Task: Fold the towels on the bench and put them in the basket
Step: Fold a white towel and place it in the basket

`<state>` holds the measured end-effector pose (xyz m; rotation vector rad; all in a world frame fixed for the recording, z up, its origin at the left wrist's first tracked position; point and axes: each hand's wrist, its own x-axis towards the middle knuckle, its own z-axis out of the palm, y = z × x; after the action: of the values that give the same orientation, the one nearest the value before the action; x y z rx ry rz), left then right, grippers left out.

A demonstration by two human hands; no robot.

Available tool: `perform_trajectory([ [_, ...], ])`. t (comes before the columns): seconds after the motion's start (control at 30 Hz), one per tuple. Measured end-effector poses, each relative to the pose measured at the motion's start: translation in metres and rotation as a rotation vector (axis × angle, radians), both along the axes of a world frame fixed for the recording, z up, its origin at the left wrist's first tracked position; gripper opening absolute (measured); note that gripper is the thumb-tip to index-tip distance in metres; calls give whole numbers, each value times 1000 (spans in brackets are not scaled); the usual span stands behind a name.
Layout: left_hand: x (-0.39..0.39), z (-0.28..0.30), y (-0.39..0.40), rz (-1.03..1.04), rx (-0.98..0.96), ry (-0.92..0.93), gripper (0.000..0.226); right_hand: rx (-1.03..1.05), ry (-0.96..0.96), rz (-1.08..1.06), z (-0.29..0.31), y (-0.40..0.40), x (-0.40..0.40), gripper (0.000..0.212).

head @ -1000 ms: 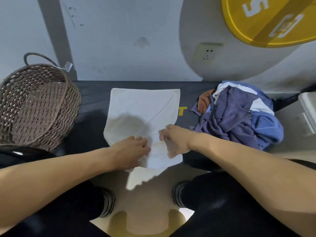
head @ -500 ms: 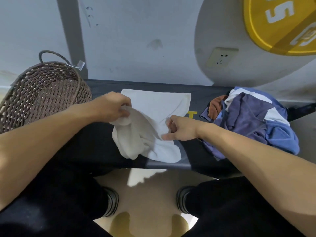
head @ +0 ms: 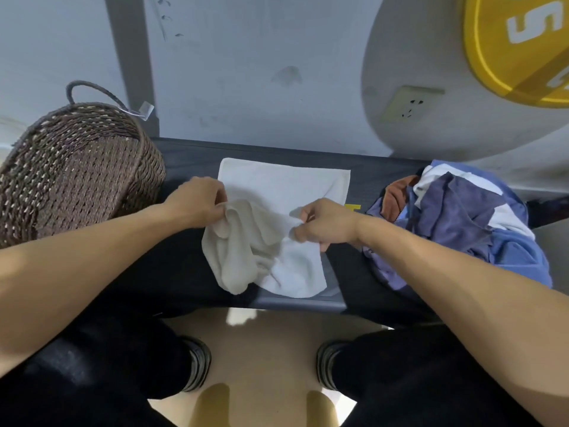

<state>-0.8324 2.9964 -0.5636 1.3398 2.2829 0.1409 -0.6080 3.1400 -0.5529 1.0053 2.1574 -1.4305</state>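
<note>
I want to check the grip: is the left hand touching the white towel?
Touching. The head view shows the left hand pinching the white towel.

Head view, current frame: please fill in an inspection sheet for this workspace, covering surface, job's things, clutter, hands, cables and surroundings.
Surface: dark bench set against a pale wall.
Job's things: white towel partly spread on the bench, its near part lifted and bunched; wicker basket at the left end, no towel visible inside; pile of blue and white cloths with an orange piece at the right end.
Clutter: nothing seen.
Hands: left hand grips the bunched left edge of the towel; right hand pinches its right side.
Cables: nothing seen.
Surroundings: wall socket, yellow disc upper right, tag on the basket handle, the person's shoes on a beige floor.
</note>
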Motion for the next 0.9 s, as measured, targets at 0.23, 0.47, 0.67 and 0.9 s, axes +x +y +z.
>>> perform_trajectory([
  [0.23, -11, -2, 20, 362, 460, -163, 25, 119, 94, -601, -5, 36, 11, 15],
  [0.47, 30, -1, 1, 91, 5, 138, 42, -147, -276, -301, -11, 28, 25, 20],
  [0.67, 80, -13, -33, -106, -187, 194, 55, -106, -419, 168, -3, -6, 22, 30],
  [0.9, 56, -5, -28, -39, -210, -8, 23, 113, -132, 149, 15, 4, 3, 23],
])
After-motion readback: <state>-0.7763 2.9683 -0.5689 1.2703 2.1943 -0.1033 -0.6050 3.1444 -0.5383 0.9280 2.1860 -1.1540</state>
